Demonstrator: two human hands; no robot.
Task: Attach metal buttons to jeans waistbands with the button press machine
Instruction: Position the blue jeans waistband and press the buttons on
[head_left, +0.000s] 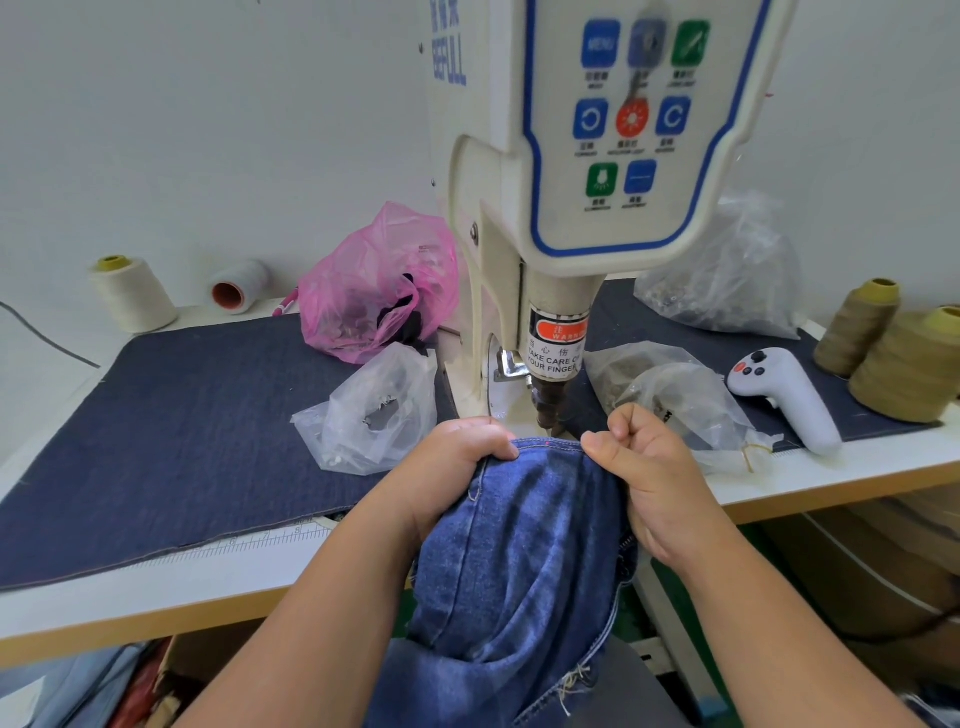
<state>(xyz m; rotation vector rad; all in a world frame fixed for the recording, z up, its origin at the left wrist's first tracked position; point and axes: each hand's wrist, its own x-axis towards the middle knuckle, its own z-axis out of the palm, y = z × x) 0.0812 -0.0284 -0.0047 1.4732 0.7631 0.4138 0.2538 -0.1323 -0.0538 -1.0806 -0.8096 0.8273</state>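
Blue jeans (524, 551) hang off the table's front edge, their waistband (550, 446) lying just in front of the press head (551, 410) of the cream button press machine (597, 156). My left hand (457, 467) grips the waistband on its left side, fingers curled over the edge. On the right side my right hand (644, 467) pinches the waistband with curled fingers. A small red mark shows on the waistband between my hands. No button is visible under the press head.
Dark denim mats (182, 441) cover the white table. Clear plastic bags (374, 415) of small parts lie left and right of the machine, with a pink bag (374, 291) behind. A white handheld controller (784, 400) and thread cones (914, 364) stand at the right, cream cones (132, 296) at the back left.
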